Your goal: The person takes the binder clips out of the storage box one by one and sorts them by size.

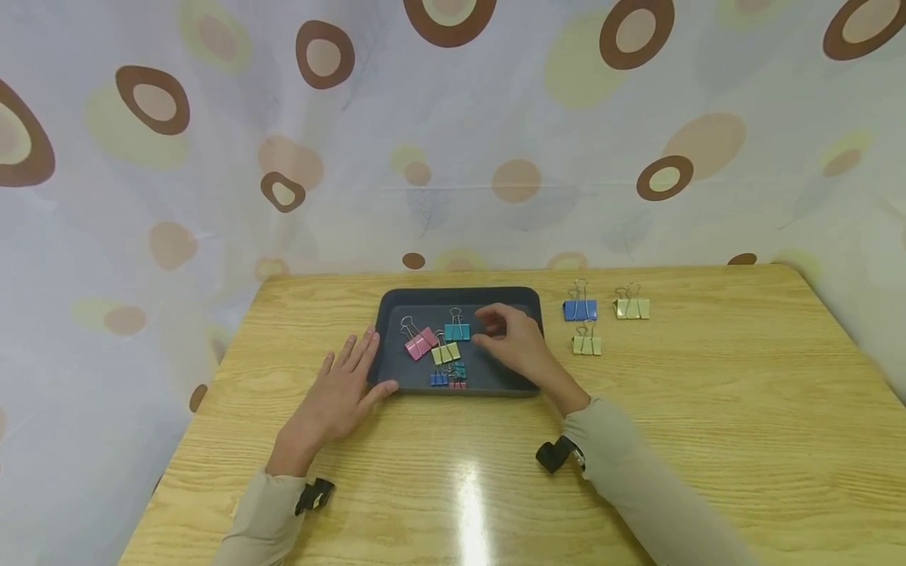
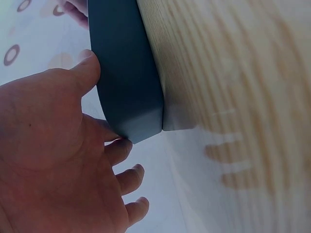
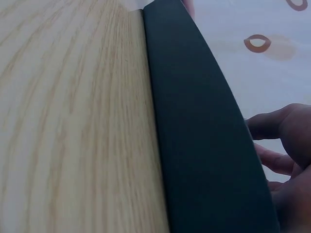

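Observation:
A dark tray (image 1: 495, 391) holds several binder clips. My left hand (image 1: 340, 397) rests against the tray's left side with fingers straight; its thumb touches the near rim, also seen in the left wrist view on the tray wall (image 2: 129, 73). Over the tray's right part is my right hand (image 1: 520, 342), thumb and fingers bent and apart, nothing visible between them. Just left of its fingertips lies a teal binder clip (image 1: 457, 332). Beside that are a pink clip (image 1: 421, 343) and a yellow clip (image 1: 446, 353). Small blue (image 1: 439, 379), teal (image 1: 459, 369) and pink clips (image 1: 458, 385) lie near the front wall.
To the right of the tray, on the wooden table (image 1: 708, 409), stand a blue binder clip (image 1: 580, 310), a large yellow one (image 1: 632, 309) and a smaller yellow one (image 1: 587, 346). Behind the table hangs a patterned curtain (image 1: 467, 141).

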`<state>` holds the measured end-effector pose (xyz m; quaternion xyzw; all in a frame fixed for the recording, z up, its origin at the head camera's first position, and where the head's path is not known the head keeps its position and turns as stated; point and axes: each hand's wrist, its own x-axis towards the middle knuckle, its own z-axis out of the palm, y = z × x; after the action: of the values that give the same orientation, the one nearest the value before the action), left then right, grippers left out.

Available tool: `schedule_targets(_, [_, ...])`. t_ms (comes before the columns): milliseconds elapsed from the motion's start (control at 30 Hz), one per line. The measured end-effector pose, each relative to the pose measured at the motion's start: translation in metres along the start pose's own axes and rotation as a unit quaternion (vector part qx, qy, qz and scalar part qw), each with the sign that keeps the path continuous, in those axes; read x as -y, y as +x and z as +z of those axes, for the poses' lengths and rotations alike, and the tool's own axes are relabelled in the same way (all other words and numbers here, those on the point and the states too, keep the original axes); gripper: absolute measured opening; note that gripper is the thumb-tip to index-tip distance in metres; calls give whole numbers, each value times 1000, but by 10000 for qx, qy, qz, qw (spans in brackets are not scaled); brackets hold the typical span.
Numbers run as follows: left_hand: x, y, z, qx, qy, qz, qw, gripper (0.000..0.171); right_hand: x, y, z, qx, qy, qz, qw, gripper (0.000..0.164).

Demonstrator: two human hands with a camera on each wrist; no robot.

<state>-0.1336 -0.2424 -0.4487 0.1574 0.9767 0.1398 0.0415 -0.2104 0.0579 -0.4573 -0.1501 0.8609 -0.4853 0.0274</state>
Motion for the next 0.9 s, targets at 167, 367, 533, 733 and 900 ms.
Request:
schedule_targets(167, [0, 0, 0, 14, 5, -1, 10000, 86, 0, 9, 14, -3, -171, 235, 9996, 38])
schedule_targets(367, [0, 0, 0, -2, -6, 16, 10000, 85, 4, 17, 25, 8, -342, 390, 9987, 37])
schedule_targets(533, [0, 0, 0, -6, -9, 33, 10000, 85, 6, 21, 29, -16, -509, 476, 9976, 35])
schedule_targets(733, [-1, 0, 0, -19, -49, 32, 10000, 85, 3, 23, 30, -82, -581, 423, 9974, 31])
schedule_targets(900, [-1, 1, -1, -21, -2, 64, 10000, 85, 0, 24, 32, -248, -635, 294, 9972, 27])
